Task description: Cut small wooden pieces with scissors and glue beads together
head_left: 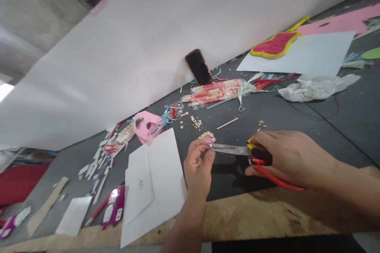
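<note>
My right hand point(292, 157) is wrapped round the red handles of a pair of scissors point(237, 150), whose steel blades point left. At the blade tips my left hand point(198, 166) pinches a small piece too small to name. Just beyond those fingers lies a small pink shape point(208, 139) covered with short wooden bits. A loose wooden stick point(227, 123) and scattered wooden bits point(196, 121) lie on the dark table point(341, 118) behind it.
White paper sheets point(154, 184) lie left of my left hand. A packet of wooden sticks point(215, 91) and a phone point(198, 67) leaning on the white wall stand further back. Crumpled plastic point(314, 87), a red-and-yellow craft shape point(274, 44) and paper scraps point(103, 154) surround them.
</note>
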{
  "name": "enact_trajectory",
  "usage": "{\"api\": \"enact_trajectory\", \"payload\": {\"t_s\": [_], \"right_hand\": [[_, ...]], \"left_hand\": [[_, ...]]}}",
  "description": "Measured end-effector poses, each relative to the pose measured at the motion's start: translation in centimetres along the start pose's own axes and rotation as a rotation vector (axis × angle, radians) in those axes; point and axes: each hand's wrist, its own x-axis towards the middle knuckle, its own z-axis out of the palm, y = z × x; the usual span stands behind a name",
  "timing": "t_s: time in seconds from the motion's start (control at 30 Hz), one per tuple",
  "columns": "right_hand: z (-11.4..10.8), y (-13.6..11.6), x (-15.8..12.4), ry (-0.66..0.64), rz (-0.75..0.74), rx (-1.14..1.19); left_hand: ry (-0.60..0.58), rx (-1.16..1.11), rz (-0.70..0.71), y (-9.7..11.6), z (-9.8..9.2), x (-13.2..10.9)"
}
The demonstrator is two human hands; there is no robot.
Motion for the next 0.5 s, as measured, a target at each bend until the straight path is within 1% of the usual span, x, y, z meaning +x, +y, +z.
{"api": "enact_trajectory", "payload": {"t_s": [0.13,0.23,0.37,0.5], "right_hand": [[0.29,0.11,-0.07,-0.01,0.022,-0.042],[0.6,0.14,-0.11,-0.066,0.045,-0.082],[0.96,0.27,-0.01,-0.113,0.043,-0.082],[0.79,0.36,0.24,-0.068,0.026,-0.009]], "left_hand": [[0.04,0.261,0.145,0.22,-0.22,0.06],[0.049,0.366,0.242,0.2,-0.34,0.11],[0.026,0.365,0.291,0.17,-0.47,0.19],[0.022,0.324,0.303,0.37,-0.45,0.07]]}}
